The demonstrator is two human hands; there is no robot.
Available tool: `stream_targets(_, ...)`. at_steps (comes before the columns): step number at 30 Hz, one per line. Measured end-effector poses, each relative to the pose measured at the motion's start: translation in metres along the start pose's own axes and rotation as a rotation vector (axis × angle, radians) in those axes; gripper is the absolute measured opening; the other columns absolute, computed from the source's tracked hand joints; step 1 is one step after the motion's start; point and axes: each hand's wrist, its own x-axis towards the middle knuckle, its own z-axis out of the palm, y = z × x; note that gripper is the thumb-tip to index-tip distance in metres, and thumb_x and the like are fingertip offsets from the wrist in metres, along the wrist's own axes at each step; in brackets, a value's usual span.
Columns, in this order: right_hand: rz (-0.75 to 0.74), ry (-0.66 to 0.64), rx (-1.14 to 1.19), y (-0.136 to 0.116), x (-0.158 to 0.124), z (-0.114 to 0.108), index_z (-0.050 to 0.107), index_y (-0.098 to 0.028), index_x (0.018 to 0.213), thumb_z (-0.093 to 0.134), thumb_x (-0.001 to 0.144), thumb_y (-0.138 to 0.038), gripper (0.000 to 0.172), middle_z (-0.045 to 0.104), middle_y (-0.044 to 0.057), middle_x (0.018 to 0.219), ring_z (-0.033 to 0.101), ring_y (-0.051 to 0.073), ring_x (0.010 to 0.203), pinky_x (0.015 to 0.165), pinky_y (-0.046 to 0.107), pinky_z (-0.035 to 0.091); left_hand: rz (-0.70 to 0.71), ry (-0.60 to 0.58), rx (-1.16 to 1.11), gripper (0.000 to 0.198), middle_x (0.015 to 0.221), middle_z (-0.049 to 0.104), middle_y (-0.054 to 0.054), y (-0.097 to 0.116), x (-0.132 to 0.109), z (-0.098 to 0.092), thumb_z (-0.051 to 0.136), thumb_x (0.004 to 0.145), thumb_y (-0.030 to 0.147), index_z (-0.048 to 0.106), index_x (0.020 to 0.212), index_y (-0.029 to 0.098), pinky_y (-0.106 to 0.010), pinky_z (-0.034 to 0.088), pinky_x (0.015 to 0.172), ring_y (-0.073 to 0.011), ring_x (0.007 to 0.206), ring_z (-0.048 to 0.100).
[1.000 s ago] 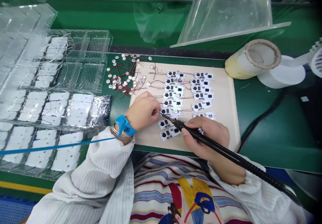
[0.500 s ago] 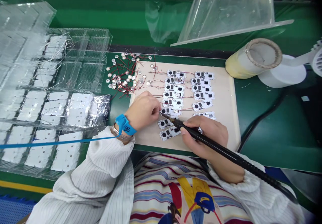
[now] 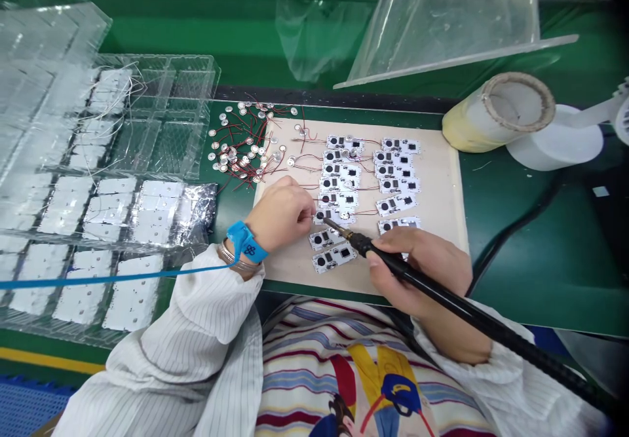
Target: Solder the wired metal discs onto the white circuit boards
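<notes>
- While the right hand [image 3: 427,263] grips a soldering iron [image 3: 452,303], the left hand [image 3: 284,214] pinches closed, contents hidden.
- Pale mat [image 3: 442,194] on green table [image 3: 535,280].
- Trays [image 3: 181,145] left, tube [image 3: 472,119] far right.

Open: mat's [image 3: 441,188] right strip | Obstacles: soldering iron [image 3: 445,297] lower right; left hand [image 3: 282,214] left

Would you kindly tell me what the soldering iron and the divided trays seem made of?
Soldering iron: the handle looks like black plastic or rubber, with soft highlights; its slim front seems metal, given the brassy sheen.
Divided trays: probably thin, glossy clear plastic, being see-through with bright reflections.
</notes>
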Motion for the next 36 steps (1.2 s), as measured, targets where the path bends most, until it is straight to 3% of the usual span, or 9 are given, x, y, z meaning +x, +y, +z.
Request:
stream_targets(3,0.007,0.026,0.011,0.000,0.000,-0.006,0.056,-0.026,0.089,0.066,0.076,-0.020,0.018,0.065,0.000,0.069,0.065,0.017,0.059,0.053,0.028,0.054,0.013,0.021,0.017,0.012,0.079,0.075,-0.003,0.000,-0.005,-0.002,0.061,0.073,0.011,0.067,0.066,0.018,-0.039,0.046,0.085,-0.0195,0.078,0.064)
stream_targets(7,0.048,0.069,0.023,0.003,-0.004,-0.008,0.057,-0.026,0.090,0.065,0.076,-0.019,0.017,0.065,0.002,0.070,0.065,0.019,0.060,0.053,0.031,0.055,-0.002,0.173,0.005,0.007,0.092,0.075,-0.003,-0.002,-0.018,0.000,0.067,0.080,0.020,0.073,0.077,0.020,-0.038,0.047,0.084,-0.0208,0.088,0.064)
stream_targets(14,-0.027,0.102,0.000,0.008,-0.003,-0.012,0.059,-0.023,0.089,0.067,0.075,-0.018,0.017,0.066,0.002,0.070,0.065,0.017,0.057,0.049,0.028,0.055,-0.104,0.286,-0.049,0.006,0.080,0.073,-0.001,-0.001,-0.029,0.006,0.070,0.081,0.026,0.071,0.085,0.022,-0.032,0.049,0.075,-0.0176,0.079,0.062)
stream_targets(18,-0.024,0.092,-0.008,0.009,-0.004,-0.012,0.059,-0.024,0.091,0.066,0.075,-0.018,0.018,0.066,0.002,0.070,0.065,0.017,0.056,0.049,0.028,0.054,-0.085,0.269,0.004,0.003,0.076,0.069,-0.002,0.002,-0.025,0.007,0.067,0.082,0.021,0.068,0.079,0.020,-0.033,0.048,0.075,-0.0182,0.077,0.060)
stream_targets(21,-0.024,0.098,0.007,0.011,-0.006,-0.011,0.059,-0.022,0.089,0.066,0.074,-0.017,0.017,0.066,0.003,0.070,0.065,0.018,0.057,0.050,0.029,0.055,-0.093,0.257,0.027,0.004,0.084,0.067,-0.004,0.004,-0.021,0.008,0.064,0.079,0.016,0.066,0.077,0.019,-0.035,0.047,0.080,-0.0199,0.084,0.059)
stream_targets(25,-0.024,0.093,0.040,0.010,-0.005,-0.009,0.058,-0.020,0.086,0.067,0.073,-0.016,0.017,0.065,0.002,0.068,0.065,0.016,0.056,0.051,0.027,0.055,-0.030,0.209,-0.055,0.009,0.088,0.070,-0.002,0.003,-0.015,0.008,0.062,0.076,0.012,0.061,0.071,0.019,-0.036,0.045,0.086,-0.0183,0.087,0.061)
stream_targets(36,0.043,-0.038,0.002,0.003,0.000,0.003,0.052,-0.025,0.088,0.061,0.081,-0.022,0.012,0.064,0.000,0.068,0.064,0.016,0.060,0.054,0.028,0.052,0.043,0.204,-0.088,0.014,0.084,0.074,0.002,-0.003,-0.010,0.011,0.061,0.073,0.008,0.058,0.064,0.019,-0.035,0.043,0.084,-0.0159,0.079,0.060)
